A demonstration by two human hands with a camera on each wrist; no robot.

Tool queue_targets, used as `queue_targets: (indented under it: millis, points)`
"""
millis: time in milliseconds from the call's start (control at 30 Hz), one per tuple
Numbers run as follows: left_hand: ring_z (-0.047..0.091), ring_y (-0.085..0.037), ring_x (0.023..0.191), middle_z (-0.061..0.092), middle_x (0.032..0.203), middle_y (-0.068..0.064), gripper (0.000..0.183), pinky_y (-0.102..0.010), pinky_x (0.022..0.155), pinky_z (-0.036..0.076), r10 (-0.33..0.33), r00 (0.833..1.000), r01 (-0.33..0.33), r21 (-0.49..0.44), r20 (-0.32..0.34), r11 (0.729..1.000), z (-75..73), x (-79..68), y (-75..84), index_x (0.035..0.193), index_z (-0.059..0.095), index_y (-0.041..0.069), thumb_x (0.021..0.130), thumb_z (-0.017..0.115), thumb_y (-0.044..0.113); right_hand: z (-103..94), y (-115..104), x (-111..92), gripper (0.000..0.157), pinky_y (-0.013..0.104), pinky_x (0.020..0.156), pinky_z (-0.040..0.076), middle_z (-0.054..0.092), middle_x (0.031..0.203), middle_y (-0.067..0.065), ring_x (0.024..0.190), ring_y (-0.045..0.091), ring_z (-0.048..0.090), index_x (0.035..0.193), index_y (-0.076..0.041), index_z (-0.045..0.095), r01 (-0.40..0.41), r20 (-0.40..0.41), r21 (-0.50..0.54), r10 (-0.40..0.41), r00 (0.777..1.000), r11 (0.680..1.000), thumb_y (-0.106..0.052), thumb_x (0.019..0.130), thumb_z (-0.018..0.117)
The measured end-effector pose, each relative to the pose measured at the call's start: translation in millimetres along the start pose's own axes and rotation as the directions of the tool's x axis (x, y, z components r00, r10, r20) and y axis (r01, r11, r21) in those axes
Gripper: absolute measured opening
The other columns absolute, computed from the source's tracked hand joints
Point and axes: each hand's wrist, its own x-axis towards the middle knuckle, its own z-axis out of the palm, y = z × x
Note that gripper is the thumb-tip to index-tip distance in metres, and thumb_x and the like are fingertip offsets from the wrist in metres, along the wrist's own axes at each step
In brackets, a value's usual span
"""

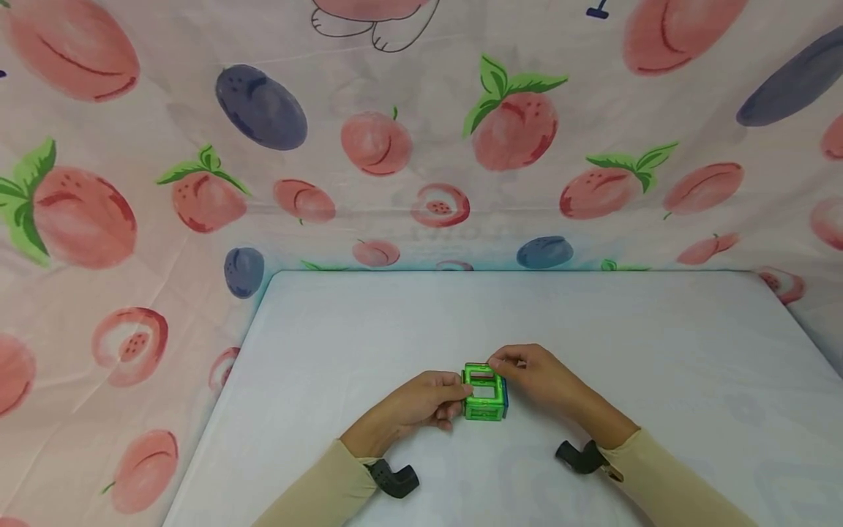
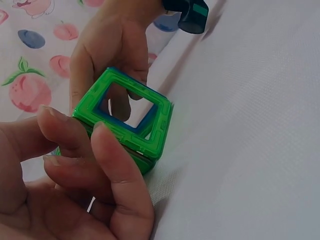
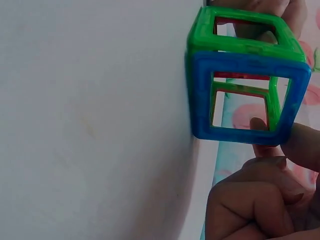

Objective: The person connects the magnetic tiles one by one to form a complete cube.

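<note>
A small open cube of magnetic tiles [image 1: 484,402] sits on the white table between the two hands. Its tiles are hollow square frames: green ones, a blue tile [image 3: 200,95] on the right side, and red edging on the far part. My left hand [image 1: 424,399] holds the cube's left side, thumb across the top green frame. From the right, my right hand [image 1: 541,373] pinches the top far-right corner between thumb and index finger. In the right wrist view, that thumb touches the blue tile's corner. A green tile [image 2: 162,125] faces the left wrist camera.
White cloth covers the table [image 1: 369,322]. Behind it and to the left hangs a pink curtain [image 1: 296,241] printed with peaches and blue fruit. A black wrist device [image 1: 395,479] is on the left wrist, and a similar device [image 1: 581,457] on the right.
</note>
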Motion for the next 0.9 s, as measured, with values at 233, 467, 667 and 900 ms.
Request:
queue_targets:
  millis: [233,467,667,900]
  points:
    - [0.041,-0.008,0.057,0.05,0.064,0.006,0.026,-0.024,0.061,0.051,-0.004,1.0,0.004,0.011,0.003,1.0,-1.3,3.1,4.0,0.084,0.057,0.013,0.102,0.062,0.03,-3.8,-0.6,2.7,0.028,0.047,0.1,0.045,0.07,0.116,-0.001,0.118,0.022,0.056,0.11,-0.018,0.075,-0.03,0.025,0.022,0.029,0.999,0.999,-0.041,0.102,0.062]
    - [0.042,-0.007,0.056,0.051,0.063,0.006,0.023,-0.023,0.06,0.051,-0.014,1.0,0.014,0.0,-0.001,1.0,-2.5,2.3,3.9,0.086,0.058,0.013,0.102,0.062,0.029,-1.6,-1.4,6.4,0.029,0.042,0.098,0.044,0.069,0.115,0.0,0.113,0.021,0.054,0.111,-0.014,0.074,-0.047,0.045,0.061,0.044,0.998,0.997,-0.039,0.103,0.061]
    - [0.042,-0.008,0.057,0.052,0.067,0.004,0.024,-0.024,0.062,0.053,0.0,1.0,0.0,0.057,0.002,0.998,-1.9,0.0,5.3,0.091,0.061,0.01,0.103,0.062,0.031,-2.0,0.5,3.1,0.031,0.05,0.105,0.043,0.07,0.118,0.001,0.121,0.024,0.054,0.114,-0.015,0.074,-0.063,0.04,0.067,0.06,0.997,0.996,-0.04,0.103,0.06]
    - [0.059,-0.017,0.071,0.065,0.086,-0.005,0.027,-0.03,0.067,0.052,0.091,0.986,-0.038,0.342,-0.139,0.939,-10.1,-14.9,16.8,0.111,0.065,0.011,0.102,0.063,0.036,-21.6,-0.4,-16.5,0.039,0.039,0.087,0.053,0.068,0.122,0.005,0.108,0.025,0.06,0.131,-0.018,0.067,-0.052,-0.061,-0.007,0.052,0.997,0.999,-0.044,0.106,0.054]
